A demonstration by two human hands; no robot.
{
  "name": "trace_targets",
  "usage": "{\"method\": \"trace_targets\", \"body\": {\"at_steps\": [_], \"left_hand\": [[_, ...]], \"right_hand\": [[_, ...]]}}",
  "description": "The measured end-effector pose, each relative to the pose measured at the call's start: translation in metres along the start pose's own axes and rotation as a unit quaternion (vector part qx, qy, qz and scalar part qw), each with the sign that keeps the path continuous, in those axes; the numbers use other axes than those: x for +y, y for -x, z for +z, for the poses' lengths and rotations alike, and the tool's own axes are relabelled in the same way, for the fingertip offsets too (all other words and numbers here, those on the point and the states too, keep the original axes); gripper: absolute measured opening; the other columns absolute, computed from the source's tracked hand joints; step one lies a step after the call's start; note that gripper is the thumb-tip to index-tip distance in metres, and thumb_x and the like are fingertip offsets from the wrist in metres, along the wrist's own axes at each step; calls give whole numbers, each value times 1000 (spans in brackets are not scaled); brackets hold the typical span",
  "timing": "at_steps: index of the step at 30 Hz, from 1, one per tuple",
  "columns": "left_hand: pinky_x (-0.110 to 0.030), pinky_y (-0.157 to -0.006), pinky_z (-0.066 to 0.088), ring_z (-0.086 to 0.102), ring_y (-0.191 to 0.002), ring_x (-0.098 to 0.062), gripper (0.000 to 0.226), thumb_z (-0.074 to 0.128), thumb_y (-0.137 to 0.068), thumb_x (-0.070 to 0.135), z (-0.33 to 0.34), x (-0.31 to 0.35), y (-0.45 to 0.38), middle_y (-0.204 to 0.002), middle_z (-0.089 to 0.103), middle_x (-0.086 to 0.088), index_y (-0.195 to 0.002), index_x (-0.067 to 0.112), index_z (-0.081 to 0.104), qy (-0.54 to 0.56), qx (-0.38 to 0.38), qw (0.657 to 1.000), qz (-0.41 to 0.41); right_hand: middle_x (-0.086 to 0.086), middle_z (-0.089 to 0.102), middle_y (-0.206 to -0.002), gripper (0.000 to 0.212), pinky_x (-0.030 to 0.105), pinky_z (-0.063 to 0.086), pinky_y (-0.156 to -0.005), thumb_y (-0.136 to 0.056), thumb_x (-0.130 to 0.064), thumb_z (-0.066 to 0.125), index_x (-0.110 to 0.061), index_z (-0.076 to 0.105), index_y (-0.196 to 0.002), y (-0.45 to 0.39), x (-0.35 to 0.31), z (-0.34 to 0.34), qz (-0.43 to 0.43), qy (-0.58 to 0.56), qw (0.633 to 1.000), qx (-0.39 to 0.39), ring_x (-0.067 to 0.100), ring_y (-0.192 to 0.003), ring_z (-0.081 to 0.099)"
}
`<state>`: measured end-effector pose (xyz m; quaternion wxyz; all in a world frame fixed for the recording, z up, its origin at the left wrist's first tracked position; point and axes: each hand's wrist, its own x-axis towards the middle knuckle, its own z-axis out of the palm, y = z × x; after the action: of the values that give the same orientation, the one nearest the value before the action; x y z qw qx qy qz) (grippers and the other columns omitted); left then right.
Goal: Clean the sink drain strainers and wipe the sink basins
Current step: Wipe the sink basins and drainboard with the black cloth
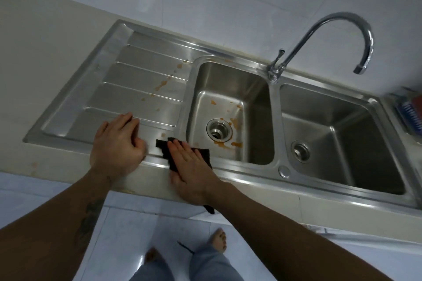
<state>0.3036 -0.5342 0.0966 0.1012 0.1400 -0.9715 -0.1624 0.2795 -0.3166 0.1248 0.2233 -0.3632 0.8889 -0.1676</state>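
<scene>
A steel double sink is set in a pale counter. The left basin (230, 89) has orange stains around its drain strainer (218, 131). The right basin (356, 134) has its own drain strainer (301, 151). My right hand (191, 166) presses flat on a dark cloth (163, 147) lying on the sink's front rim, beside the left basin. My left hand (117, 141) rests on the ribbed drainboard (137, 80), its fingers loosely bent and holding nothing. Orange splashes also dot the drainboard.
A curved chrome tap (338, 29) rises behind the divider between the basins. A blue-and-red brush-like item (411, 114) lies at the far right edge. White tiled wall stands behind. My feet are on the pale tiled floor below the counter edge.
</scene>
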Motion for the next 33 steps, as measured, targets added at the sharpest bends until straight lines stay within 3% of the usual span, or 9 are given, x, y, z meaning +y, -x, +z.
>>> {"method": "trace_targets", "body": {"at_steps": [3, 6, 8, 11, 15, 22, 24, 29, 33], "left_hand": [[-50, -112, 34, 50, -132, -29, 61, 42, -76, 31, 0, 1, 1, -143, 54, -13, -127, 6, 63, 3, 4, 1000, -3], [-51, -113, 34, 52, -131, -29, 58, 47, -74, 27, -1, 3, 1, -142, 55, -12, -125, 6, 65, 22, 11, 1000, -19], [-50, -114, 34, 53, -130, -28, 57, 50, -74, 25, -2, 3, 2, -142, 56, -12, -125, 7, 66, 27, 15, 999, -26], [-49, -116, 31, 51, -133, -27, 57, 52, -75, 26, -2, 3, 2, -143, 55, -11, -127, 8, 65, 30, 7, 999, -31], [-47, -119, 27, 48, -136, -25, 58, 51, -77, 27, -3, 4, 2, -147, 52, -9, -131, 9, 63, 28, -6, 999, -34], [-44, -119, 31, 53, -132, -23, 54, 45, -84, 16, -4, 3, 1, -142, 58, -7, -136, 11, 59, 105, 27, 992, -70], [-43, -116, 37, 53, -131, -22, 52, 47, -86, 15, -3, 1, 0, -143, 57, -7, -136, 9, 59, 110, 37, 990, -79], [-27, -113, 31, 56, -126, -25, 52, 48, -81, 15, -6, 0, 0, -136, 62, -10, -130, 6, 63, 83, 15, 993, -85], [-47, -109, 41, 53, -127, -32, 54, 44, -80, 25, -16, -21, -16, -134, 60, -12, -126, 6, 64, 22, 23, 995, -93]], "right_hand": [[7, 19, -165, 62, 44, 20, -120, -97, -19, 45, -21, 25, -156, 2, 5, -5, -46, 30, 998, 0, 29, -148, 21], [4, 35, -158, 56, 41, 32, -110, -96, -24, 49, -25, 38, -151, 17, 46, -23, -56, 103, 993, 25, 31, -129, 41], [2, 34, -158, 57, 41, 27, -115, -99, -37, 39, -27, 29, -154, 30, 77, -27, -17, 148, 988, 23, 28, -134, 37], [1, 15, -166, 65, 40, 8, -122, -97, -47, 19, -27, 8, -158, 41, 88, -16, 52, 156, 986, 24, 22, -151, 15], [-2, -9, -165, 72, 44, -5, -122, -94, -53, 18, -29, -6, -157, 20, 47, 8, 22, 130, 991, 39, 18, -153, -8], [3, -3, -167, 69, 48, -4, -123, -96, -47, 20, -22, 7, -159, -61, 5, 17, -109, 122, 986, 39, 20, -153, -8], [2, -2, -167, 68, 48, -4, -123, -96, -46, 21, -23, 7, -159, -79, 5, 13, -118, 110, 986, 46, 19, -154, -6], [6, -4, -167, 71, 55, 0, -122, -96, -44, 23, -21, 1, -159, -112, 9, 2, -85, 121, 987, 59, 24, -154, -5], [9, -6, -167, 70, 58, -2, -121, -96, -45, 19, -20, 1, -159, -127, 16, -8, -36, 122, 988, 84, 26, -154, -6]]}}
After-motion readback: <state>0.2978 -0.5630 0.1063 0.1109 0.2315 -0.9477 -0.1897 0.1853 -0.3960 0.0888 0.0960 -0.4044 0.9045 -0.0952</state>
